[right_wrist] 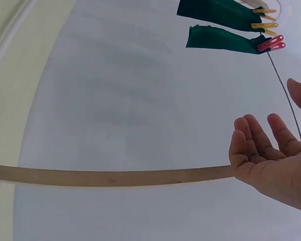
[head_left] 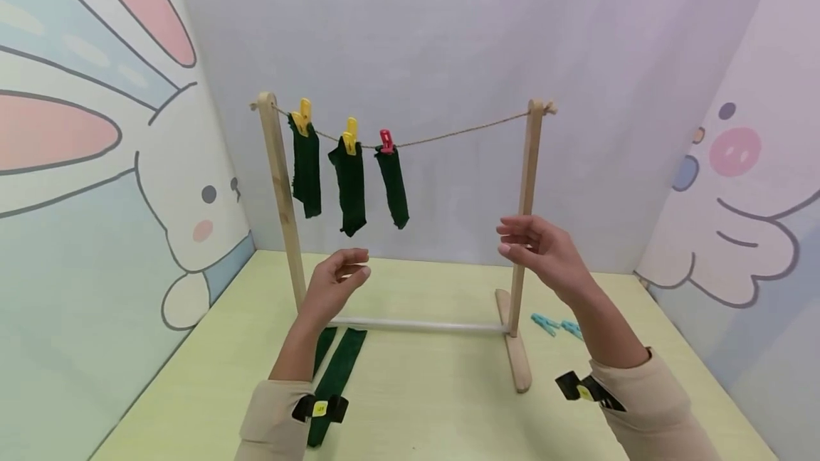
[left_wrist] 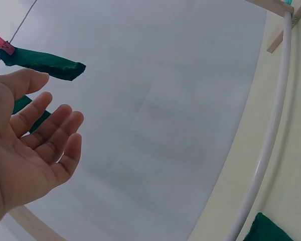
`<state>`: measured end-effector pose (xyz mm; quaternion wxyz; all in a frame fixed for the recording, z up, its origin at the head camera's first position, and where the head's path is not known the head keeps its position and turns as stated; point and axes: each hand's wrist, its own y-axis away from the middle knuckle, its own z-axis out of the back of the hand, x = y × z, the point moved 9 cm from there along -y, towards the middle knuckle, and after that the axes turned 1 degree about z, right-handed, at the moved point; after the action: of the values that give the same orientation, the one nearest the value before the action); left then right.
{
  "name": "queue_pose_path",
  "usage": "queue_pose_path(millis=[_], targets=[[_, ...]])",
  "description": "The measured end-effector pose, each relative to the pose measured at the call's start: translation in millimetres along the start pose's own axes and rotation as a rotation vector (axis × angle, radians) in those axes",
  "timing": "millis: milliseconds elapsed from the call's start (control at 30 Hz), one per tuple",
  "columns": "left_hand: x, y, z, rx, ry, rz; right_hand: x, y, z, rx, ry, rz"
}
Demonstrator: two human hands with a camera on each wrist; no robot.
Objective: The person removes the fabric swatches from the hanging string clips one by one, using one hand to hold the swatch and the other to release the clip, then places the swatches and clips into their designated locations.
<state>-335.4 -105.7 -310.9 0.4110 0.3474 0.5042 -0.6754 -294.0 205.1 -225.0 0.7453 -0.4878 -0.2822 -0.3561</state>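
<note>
Three dark green cloth strips hang from a twine line [head_left: 448, 135] between two wooden posts. The left strip [head_left: 307, 173] and the middle strip [head_left: 351, 191] are held by yellow clothespins [head_left: 350, 136]; a red clothespin [head_left: 386, 141] holds the right strip [head_left: 393, 191]. My left hand [head_left: 334, 287] is raised below the middle strip, fingers loosely bent, holding nothing. In front of the right post [head_left: 530, 162] hovers my right hand [head_left: 544, 255], also loosely bent around nothing. Both palms show bare in the left wrist and right wrist views.
Two green strips [head_left: 342, 368] lie on the pale yellow table [head_left: 435, 404], partly behind the left forearm. Light blue clothespins [head_left: 546, 324] lie right of the rack's wooden foot [head_left: 517, 365]. A white bar [head_left: 416, 326] joins the posts low down. Cartoon-printed walls [head_left: 83, 290] stand at both sides.
</note>
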Motion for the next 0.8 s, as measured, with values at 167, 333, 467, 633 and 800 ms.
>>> queue_pose_path(millis=[167,333,467,633,800], targets=[[-2.2,-10.8,-4.9,-0.003,0.037,-0.005,9.3,-13.2,-6.3,0.002,-0.01,0.023],[-6.3,-20.2,-5.2,-0.027,0.082,-0.032,18.9,-24.4,-13.3,0.004,-0.04,0.059],[-8.6,-26.1,-4.4,-0.046,0.111,-0.053,27.7,-30.9,-18.1,0.009,-0.043,0.084],[-12.0,-34.2,-5.0,-0.054,0.129,-0.071,37.0,-41.3,-21.0,0.015,-0.005,0.104],[-24.0,-43.2,-9.5,-0.041,0.14,-0.109,47.9,-54.3,-23.4,0.024,0.062,0.164]])
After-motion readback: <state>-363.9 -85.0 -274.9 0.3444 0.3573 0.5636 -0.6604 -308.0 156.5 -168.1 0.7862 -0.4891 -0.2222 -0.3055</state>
